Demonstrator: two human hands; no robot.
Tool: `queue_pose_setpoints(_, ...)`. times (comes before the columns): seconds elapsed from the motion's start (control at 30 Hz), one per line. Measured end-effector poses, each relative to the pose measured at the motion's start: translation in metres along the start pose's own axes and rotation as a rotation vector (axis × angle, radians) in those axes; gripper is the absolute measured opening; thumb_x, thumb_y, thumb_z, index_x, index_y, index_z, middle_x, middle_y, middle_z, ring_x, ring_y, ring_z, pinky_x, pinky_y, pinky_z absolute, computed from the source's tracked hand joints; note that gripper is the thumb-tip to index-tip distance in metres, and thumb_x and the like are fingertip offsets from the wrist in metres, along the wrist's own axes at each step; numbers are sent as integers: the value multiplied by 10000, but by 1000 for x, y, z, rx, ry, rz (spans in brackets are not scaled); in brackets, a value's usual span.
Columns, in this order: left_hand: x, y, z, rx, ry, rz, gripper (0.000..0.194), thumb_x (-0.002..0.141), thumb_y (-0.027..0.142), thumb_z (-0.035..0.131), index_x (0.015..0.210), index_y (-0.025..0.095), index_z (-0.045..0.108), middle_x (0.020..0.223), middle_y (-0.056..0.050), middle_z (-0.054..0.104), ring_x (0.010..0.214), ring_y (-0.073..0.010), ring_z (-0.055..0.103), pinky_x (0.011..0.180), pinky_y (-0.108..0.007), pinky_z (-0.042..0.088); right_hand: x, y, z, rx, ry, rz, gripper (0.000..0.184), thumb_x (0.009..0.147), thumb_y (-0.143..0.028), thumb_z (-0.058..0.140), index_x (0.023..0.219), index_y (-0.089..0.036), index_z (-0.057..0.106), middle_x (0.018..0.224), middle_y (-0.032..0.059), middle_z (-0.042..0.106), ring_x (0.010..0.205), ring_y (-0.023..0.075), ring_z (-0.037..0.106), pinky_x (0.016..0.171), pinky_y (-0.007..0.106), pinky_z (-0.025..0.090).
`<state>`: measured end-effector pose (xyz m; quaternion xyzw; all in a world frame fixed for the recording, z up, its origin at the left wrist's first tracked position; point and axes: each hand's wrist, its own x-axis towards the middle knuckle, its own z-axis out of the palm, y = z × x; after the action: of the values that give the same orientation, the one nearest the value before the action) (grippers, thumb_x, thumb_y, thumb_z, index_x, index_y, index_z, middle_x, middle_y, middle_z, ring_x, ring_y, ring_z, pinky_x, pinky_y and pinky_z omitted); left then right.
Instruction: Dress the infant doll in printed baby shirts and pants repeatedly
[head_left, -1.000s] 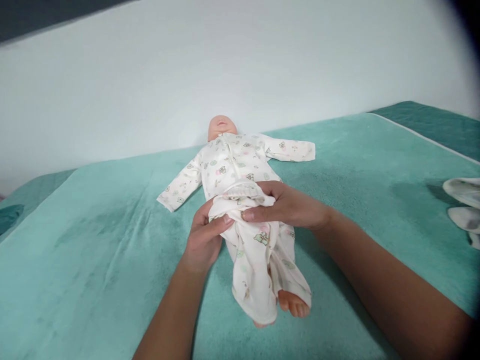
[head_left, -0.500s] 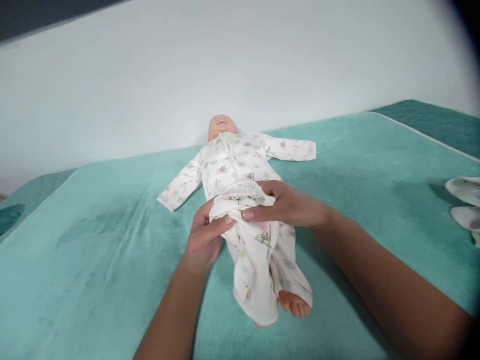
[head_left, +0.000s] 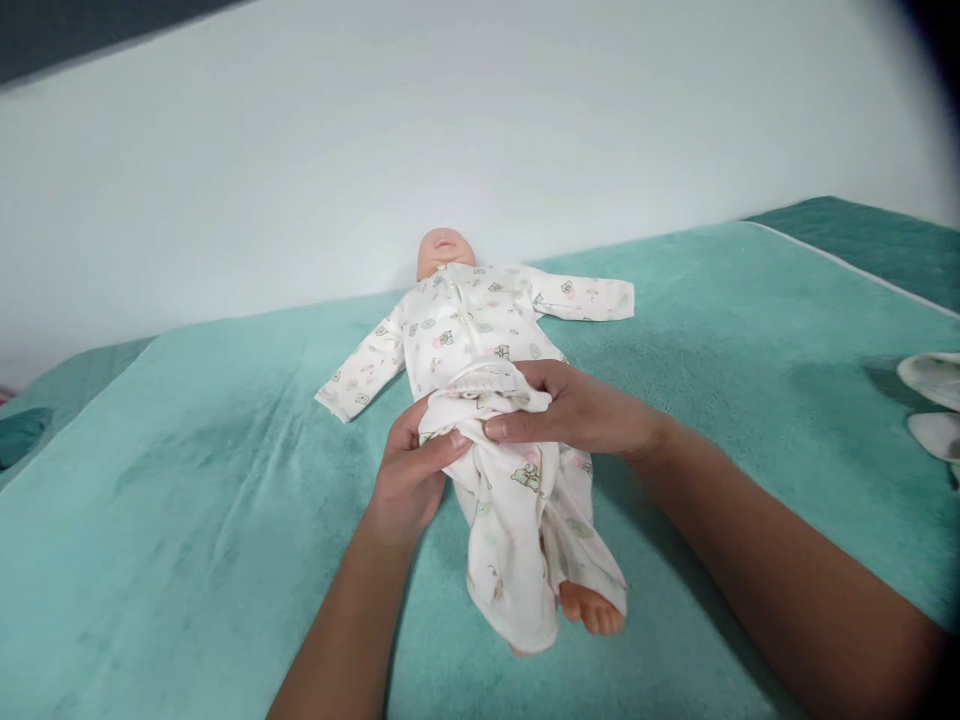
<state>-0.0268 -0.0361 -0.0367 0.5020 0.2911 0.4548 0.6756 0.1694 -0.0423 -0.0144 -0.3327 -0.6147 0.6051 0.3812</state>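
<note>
A baby doll [head_left: 444, 247] lies on its back on a teal blanket [head_left: 187, 480], head towards the wall. It wears a white printed top [head_left: 465, 325] with both sleeves spread out. White printed trousers [head_left: 517, 530] cover its legs, and a bare foot [head_left: 592, 610] sticks out at the bottom. My left hand [head_left: 409, 480] is closed on the left side of the bunched trouser waistband [head_left: 480, 395]. My right hand [head_left: 577, 410] grips the same waistband from the right, thumb pressed on the cloth.
A white wall rises just behind the doll's head. At the right edge lie some white cloth pieces [head_left: 934, 405]. A darker teal cover [head_left: 862, 245] lies at the back right.
Almost nothing has moved. The doll's legs and the trouser cuffs have shifted very slightly towards me, and both hands keep their grip on the waistband.
</note>
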Motion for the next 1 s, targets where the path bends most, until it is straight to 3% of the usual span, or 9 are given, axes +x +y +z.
queue_pose_setpoints(0.43, 0, -1, 0, 9, -39, 40, 277, 745, 231, 712, 1018, 186, 725, 969, -65, 725, 889, -251, 667, 822, -341, 497, 1, 2, -2, -26, -3, -24, 214, 789, -320, 723, 954, -199, 663, 841, 0, 643, 800, 160, 602, 673, 248, 454)
queue_pose_setpoints(1.0, 0, 0, 2, 11, -69, 43, 292, 759, 236, 696, 1045, 178, 718, 967, -71, 722, 920, -271, 659, 840, -370, 500, 1, 1, -1, -30, 7, -46, 206, 765, -293, 743, 930, -194, 668, 876, 2, 663, 844, 168, 618, 700, 247, 470)
